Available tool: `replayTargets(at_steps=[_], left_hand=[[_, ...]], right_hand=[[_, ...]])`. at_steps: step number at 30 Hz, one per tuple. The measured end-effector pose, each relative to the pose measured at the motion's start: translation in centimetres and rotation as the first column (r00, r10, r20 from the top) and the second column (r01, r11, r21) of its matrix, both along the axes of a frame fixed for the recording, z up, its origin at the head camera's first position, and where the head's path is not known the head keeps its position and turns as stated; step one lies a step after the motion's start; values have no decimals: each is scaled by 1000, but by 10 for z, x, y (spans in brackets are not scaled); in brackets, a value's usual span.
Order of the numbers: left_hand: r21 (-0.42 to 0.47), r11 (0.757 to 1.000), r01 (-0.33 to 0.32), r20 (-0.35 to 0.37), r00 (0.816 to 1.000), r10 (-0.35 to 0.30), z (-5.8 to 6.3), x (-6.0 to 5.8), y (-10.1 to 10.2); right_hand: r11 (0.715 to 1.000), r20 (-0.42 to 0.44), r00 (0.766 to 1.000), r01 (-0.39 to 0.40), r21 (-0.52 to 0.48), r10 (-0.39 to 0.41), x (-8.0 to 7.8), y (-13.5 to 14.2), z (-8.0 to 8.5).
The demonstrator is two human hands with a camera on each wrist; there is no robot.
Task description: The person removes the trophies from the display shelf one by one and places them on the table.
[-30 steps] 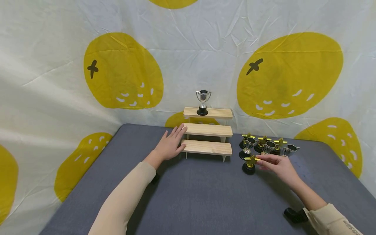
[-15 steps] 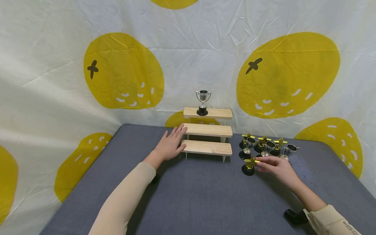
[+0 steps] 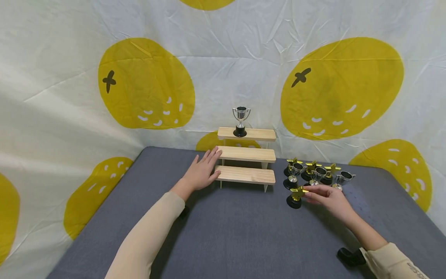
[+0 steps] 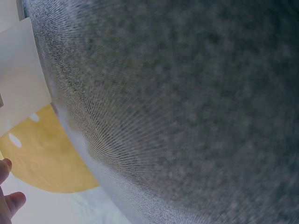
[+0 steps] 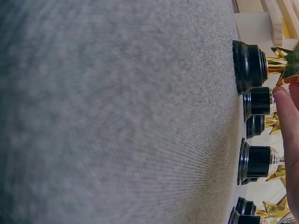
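Observation:
My right hand [image 3: 329, 199] pinches one point of the star of a small gold star trophy [image 3: 294, 198], which stands upright with its round black base [image 5: 250, 67] on the table in the right wrist view. My left hand [image 3: 202, 170], fingers straight and spread, rests against the left ends of a three-tier wooden shelf [image 3: 246, 175]. A silver cup trophy [image 3: 241, 116] with a black base stands on the top tier, toward its left end. In the left wrist view only some fingertips [image 4: 15, 201] show at the lower left edge.
Behind the right hand, several trophies stand in a group, among them a silver cup [image 3: 293, 174] and a gold star trophy [image 3: 312, 169]. The dark grey table [image 3: 240, 232] meets a white cloth backdrop [image 3: 237, 69] printed with yellow fruit shapes.
The star trophy has shifted very slightly toward me and to the left, with the right hand at its star. The left hand stays where it was on the shelf.

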State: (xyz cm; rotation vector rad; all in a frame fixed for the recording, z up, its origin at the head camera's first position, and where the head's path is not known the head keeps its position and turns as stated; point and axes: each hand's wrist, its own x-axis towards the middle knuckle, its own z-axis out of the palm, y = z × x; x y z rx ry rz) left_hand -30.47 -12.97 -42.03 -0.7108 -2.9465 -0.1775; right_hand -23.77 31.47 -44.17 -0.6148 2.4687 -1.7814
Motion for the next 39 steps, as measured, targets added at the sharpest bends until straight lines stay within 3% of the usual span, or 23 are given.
replayTargets(at_steps=[8,18,29,35,39], left_hand=[[-8,1000,-3,11,1000,3,-1,1,1],[6,1000,0,-3,1000,0,-4,1,0],[14,1000,12,3,1000,-12,-2,3,-1],[23,1000,8,-16,1000,-8,-1,1,-1],[29,999,15,-13,1000,-15,-1,1,-1]], right_hand=[[1000,9,1000,-28,-12,28,3,2,1],[997,-27,998,53,54,-51,9,9,14],[976,-136,988,98,196,-72,5,14,48],[962,-199,973,159,223,-115,-3,0,69],[962,-210,971,159,222,-112,-10,-13,79]])
